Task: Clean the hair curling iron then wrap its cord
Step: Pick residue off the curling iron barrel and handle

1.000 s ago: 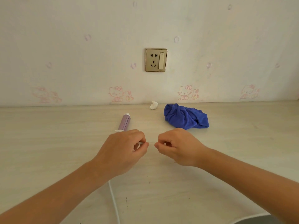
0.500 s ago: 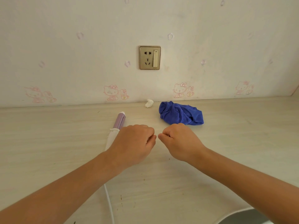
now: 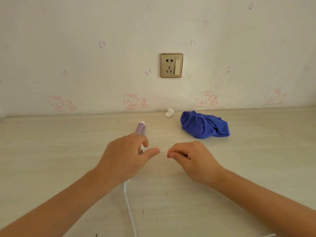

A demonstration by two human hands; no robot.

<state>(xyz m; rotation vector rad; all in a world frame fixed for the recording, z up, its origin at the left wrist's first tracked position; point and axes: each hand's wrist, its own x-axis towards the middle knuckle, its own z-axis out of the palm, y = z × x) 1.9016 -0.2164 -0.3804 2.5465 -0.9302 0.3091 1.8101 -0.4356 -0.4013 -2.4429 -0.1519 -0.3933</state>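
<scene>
Lying mid-frame under the bent fingers (image 3: 145,141) of the left hand (image 3: 124,156), the curling iron (image 3: 141,128) is judged hard and light, best gripped round its body, its soft cord (image 3: 129,209) looped; whether that or the curled right hand (image 3: 195,159) holds anything cannot be told.

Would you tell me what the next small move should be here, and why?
Probably the left hand should close round the iron, which lies on the table under its loose fingers. That would steady it for wiping. The right hand, curled and apparently empty, could then fetch the cloth, which lies untouched to the right.
</scene>
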